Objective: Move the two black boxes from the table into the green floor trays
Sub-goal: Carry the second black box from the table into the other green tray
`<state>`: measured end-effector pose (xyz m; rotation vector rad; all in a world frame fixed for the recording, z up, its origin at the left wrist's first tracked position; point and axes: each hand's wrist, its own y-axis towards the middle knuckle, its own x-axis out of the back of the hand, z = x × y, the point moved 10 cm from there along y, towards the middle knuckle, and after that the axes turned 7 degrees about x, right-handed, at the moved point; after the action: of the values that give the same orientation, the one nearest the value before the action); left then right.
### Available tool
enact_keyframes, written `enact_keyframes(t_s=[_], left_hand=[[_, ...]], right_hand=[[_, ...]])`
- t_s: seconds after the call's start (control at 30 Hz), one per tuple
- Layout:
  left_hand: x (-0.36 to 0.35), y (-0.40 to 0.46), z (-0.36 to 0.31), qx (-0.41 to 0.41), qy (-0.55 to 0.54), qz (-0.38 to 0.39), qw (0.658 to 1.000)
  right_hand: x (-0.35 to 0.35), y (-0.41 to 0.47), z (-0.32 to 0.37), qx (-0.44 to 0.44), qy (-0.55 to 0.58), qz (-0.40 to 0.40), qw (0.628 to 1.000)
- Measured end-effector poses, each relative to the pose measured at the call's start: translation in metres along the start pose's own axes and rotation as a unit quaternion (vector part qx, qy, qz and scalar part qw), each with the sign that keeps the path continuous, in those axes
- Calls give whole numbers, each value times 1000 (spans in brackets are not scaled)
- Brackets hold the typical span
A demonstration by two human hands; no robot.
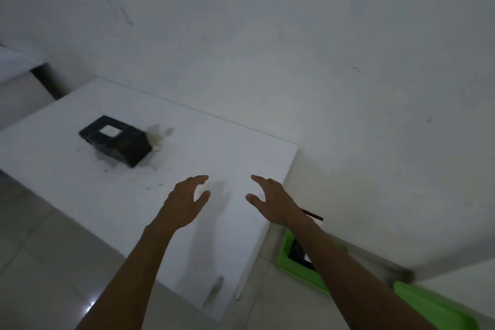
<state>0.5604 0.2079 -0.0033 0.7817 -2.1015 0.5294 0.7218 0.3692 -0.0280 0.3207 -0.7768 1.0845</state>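
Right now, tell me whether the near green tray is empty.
Not empty: the green tray holds a black box, partly hidden behind the right forearm.

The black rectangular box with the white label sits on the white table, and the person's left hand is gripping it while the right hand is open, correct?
Not quite. The head view shows the black rectangular box with the white label untouched on the white table; the left hand hovers apart from it, fingers spread and empty. The right hand is open, as you said.

No text can be read; the white label [110,131] on the black box [117,142] is blurred.
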Motion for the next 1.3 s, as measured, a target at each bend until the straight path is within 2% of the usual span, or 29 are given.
enact_keyframes(t_s=[0.13,0.47,0.83,1.0,1.13,1.3], left_hand=[[67,-4,94,29,0,0,1000],[178,8,244,33,10,28,999],[238,148,329,-14,-26,40,999],[265,219,353,-36,-26,42,998],[264,269,372,-42,-49,56,996],[244,327,404,-7,-104,110,988]], right_hand=[[-66,33,73,3,-15,12,1000],[-182,106,186,-29,2,25,999],[-222,244,216,-95,132,-86,983],[-242,295,230,-120,171,-109,972],[-254,324,234,-142,200,-132,960],[-266,354,228,-186,255,-211,925]])
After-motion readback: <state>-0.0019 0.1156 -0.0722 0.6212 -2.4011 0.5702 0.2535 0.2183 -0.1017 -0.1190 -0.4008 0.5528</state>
